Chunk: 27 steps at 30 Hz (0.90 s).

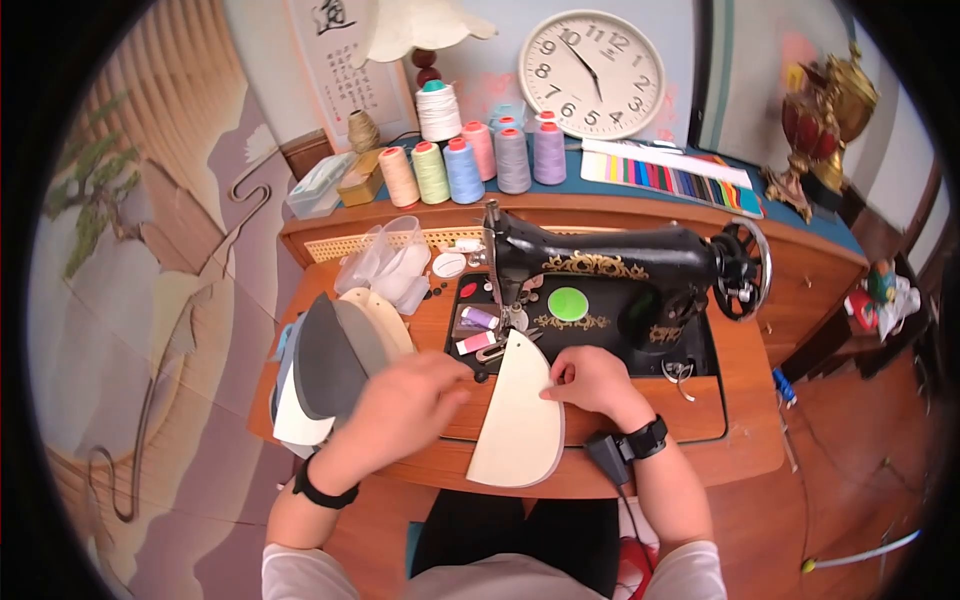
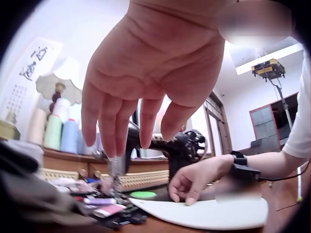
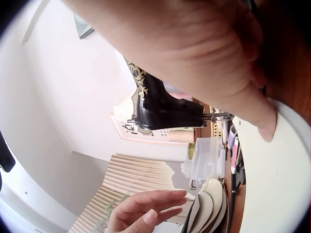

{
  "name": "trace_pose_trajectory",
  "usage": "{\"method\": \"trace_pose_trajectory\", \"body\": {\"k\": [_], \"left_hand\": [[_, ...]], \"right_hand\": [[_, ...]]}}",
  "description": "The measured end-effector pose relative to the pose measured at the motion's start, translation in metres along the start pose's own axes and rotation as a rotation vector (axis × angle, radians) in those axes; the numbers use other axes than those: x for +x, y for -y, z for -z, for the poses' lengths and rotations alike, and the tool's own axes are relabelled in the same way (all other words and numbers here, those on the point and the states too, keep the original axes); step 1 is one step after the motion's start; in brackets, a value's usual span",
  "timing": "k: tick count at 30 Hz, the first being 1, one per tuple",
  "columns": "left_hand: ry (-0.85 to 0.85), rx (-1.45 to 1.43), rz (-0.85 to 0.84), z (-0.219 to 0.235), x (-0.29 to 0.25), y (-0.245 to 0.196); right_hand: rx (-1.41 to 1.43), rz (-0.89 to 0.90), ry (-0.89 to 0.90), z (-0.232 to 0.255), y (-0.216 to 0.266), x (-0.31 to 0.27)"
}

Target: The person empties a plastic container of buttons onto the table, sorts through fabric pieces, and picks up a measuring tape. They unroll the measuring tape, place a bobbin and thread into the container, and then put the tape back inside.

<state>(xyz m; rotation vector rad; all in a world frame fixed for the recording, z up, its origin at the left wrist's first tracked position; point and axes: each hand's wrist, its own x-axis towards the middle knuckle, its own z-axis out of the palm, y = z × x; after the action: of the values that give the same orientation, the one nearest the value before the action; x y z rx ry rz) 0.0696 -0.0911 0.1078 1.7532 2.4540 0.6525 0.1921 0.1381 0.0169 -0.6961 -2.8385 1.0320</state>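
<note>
A cream curved panel (image 1: pixel 520 420), pointed at the top with a small hole near its tip, lies in front of the sewing machine (image 1: pixel 610 260). My right hand (image 1: pixel 595 383) pinches its right edge, the thumb on the upper face in the right wrist view. My left hand (image 1: pixel 415 400) hovers left of the panel, blurred in the head view; the left wrist view shows its fingers (image 2: pixel 109 121) extended and apart, holding nothing. Beside the left forearm sits a pile of similar panels, a dark grey panel (image 1: pixel 325 360) uppermost.
Small thread spools (image 1: pixel 476 343) and scissors (image 1: pixel 495 352) lie by the needle. A clear plastic box (image 1: pixel 390 260) stands behind the pile. Large thread cones (image 1: pixel 463 170), a colour chart (image 1: pixel 670 180) and a wall clock (image 1: pixel 592 75) are at the back.
</note>
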Motion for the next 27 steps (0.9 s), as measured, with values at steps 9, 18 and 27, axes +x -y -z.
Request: {"method": "trace_pose_trajectory", "body": {"k": [9, 18, 27], "left_hand": [[0.365, 0.134, -0.133, -0.088, 0.019, -0.022], [0.415, 0.134, -0.098, -0.105, 0.029, -0.012], [0.425, 0.155, -0.12, -0.093, 0.036, -0.025]], "right_hand": [[0.031, 0.008, 0.021, -0.005, -0.002, 0.002], [0.033, -0.003, 0.04, -0.004, 0.0, 0.002], [0.061, 0.047, 0.005, -0.009, -0.008, 0.004]]}}
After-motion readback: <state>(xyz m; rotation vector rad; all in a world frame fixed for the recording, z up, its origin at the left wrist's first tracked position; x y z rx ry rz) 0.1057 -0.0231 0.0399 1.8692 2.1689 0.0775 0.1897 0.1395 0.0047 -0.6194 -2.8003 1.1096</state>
